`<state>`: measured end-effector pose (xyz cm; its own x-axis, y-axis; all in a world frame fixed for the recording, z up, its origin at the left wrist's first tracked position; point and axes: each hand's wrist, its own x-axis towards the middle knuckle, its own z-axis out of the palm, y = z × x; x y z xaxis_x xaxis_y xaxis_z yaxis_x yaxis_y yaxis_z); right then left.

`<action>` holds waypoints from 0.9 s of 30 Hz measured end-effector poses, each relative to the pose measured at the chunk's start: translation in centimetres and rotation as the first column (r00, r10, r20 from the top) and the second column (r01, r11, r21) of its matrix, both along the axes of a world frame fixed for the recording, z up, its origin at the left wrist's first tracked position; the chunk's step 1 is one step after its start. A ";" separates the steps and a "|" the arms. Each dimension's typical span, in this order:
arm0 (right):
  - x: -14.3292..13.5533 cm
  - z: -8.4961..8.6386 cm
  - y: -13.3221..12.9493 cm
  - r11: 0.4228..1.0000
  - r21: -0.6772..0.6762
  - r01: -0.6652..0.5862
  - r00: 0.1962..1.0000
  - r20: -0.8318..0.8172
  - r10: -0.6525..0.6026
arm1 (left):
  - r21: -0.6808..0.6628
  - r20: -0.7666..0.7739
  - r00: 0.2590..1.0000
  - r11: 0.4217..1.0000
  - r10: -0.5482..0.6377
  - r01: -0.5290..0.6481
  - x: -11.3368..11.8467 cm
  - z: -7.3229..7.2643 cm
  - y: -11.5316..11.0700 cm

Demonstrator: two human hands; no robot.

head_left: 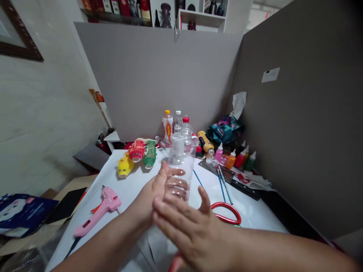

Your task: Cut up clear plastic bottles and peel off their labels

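A clear plastic bottle [181, 170] stands tilted slightly over the middle of the white table, its neck away from me. My left hand [159, 185] is wrapped round its lower left side, and the fingers show through the plastic. In front of the bottle's bottom end is my right hand [190, 226], fingers stretched out and spread, with the fingertips near my left wrist. Whether the right hand touches the bottle cannot be made out. Red scissors handles [227, 213] lie just right of my right hand; part of them is hidden beneath it.
On the white table [124, 196] lie a pink glue gun [100, 211], yellow, red and green bottle figures [137, 151], brushes [224, 183] and a black-handled knife [245, 189]. Paint bottles [231, 159] stand at the right, more bottles [167, 126] at the back. Grey panels [159, 75] enclose the back and right.
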<state>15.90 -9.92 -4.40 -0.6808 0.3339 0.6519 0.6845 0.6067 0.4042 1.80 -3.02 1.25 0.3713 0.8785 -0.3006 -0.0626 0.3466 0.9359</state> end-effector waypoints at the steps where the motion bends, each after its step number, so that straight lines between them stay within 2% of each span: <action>1: -0.4 -0.6 -0.3 0.999 0.022 -0.035 0.999 0.030 0.034 | -0.021 -0.012 0.999 0.999 0.030 -0.030 0.0 0.3 0.2; 4: -0.9 -1.7 -1.0 0.981 0.009 -0.195 0.980 0.036 0.194 | 0.018 0.055 0.997 0.998 0.055 -0.056 -0.3 0.8 0.4; 5: -0.8 -1.6 -1.2 0.962 -0.015 -0.271 0.962 -0.031 0.270 | 0.069 0.081 0.995 0.996 0.054 -0.059 -0.5 0.8 0.3; 7: 0.0 -0.9 -1.3 0.926 -0.080 -0.368 0.882 -0.346 0.321 | 0.188 0.079 0.995 0.979 0.064 -0.077 -0.8 0.4 0.1; 9: 0.9 0.5 -0.9 0.901 -0.191 -0.389 0.672 -0.728 0.136 | 0.312 0.030 0.998 0.948 0.056 -0.063 -1.0 -0.5 -0.1; 10: 1.3 1.2 -0.5 0.868 -0.272 -0.416 0.536 -0.844 -0.008 | 0.366 -0.010 0.999 0.930 0.033 -0.027 -1.0 -0.9 -0.2; 11: 1.6 1.8 0.0 0.811 -0.350 -0.470 0.408 -0.900 -0.152 | 0.412 -0.065 0.998 0.911 -0.002 0.028 -1.0 -1.4 -0.3; 12: 1.8 2.3 0.6 0.730 -0.402 -0.553 0.310 -0.912 -0.267 | 0.450 -0.136 0.990 0.887 -0.045 0.102 -0.9 -1.7 -0.4; 14: 2.0 2.7 1.9 0.570 -0.399 -0.718 0.172 -0.895 -0.411 | 0.495 -0.302 0.947 0.831 -0.108 0.253 -0.9 -2.1 -0.5; 15: 2.0 2.7 2.6 0.530 -0.361 -0.767 0.100 -0.884 -0.457 | 0.506 -0.373 0.919 0.802 -0.127 0.316 -0.9 -2.2 -0.6; 16: 2.1 2.5 3.2 0.518 -0.324 -0.792 0.030 -0.867 -0.497 | 0.513 -0.426 0.894 0.777 -0.140 0.366 -0.9 -2.2 -0.6; 18: 2.3 1.9 4.2 0.540 -0.288 -0.791 -0.076 -0.829 -0.554 | 0.520 -0.491 0.856 0.735 -0.159 0.435 -1.1 -2.0 -0.4; 20: 2.9 1.3 4.8 0.555 -0.291 -0.780 -0.117 -0.802 -0.585 | 0.517 -0.533 0.830 0.715 -0.162 0.471 -1.3 -1.9 -0.1; 22: 3.7 0.9 5.2 0.551 -0.295 -0.780 -0.121 -0.794 -0.596 | 0.502 -0.576 0.807 0.725 -0.127 0.472 -1.5 -1.9 0.4; 25: 5.2 0.4 5.4 0.551 -0.364 -0.751 -0.037 -0.809 -0.586 | 0.476 -0.628 0.776 0.756 -0.067 0.450 -2.1 -1.8 1.4; 27: 6.1 0.1 5.7 0.593 -0.430 -0.681 0.048 -0.834 -0.550 | 0.492 -0.643 0.765 0.752 -0.027 0.439 -2.6 -1.5 1.9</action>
<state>22.03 -4.27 -4.34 0.2166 0.9559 0.1982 -0.0851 0.2207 -0.9716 -0.80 -1.10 -0.27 0.5288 0.8486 0.0168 0.5447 -0.3545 0.7600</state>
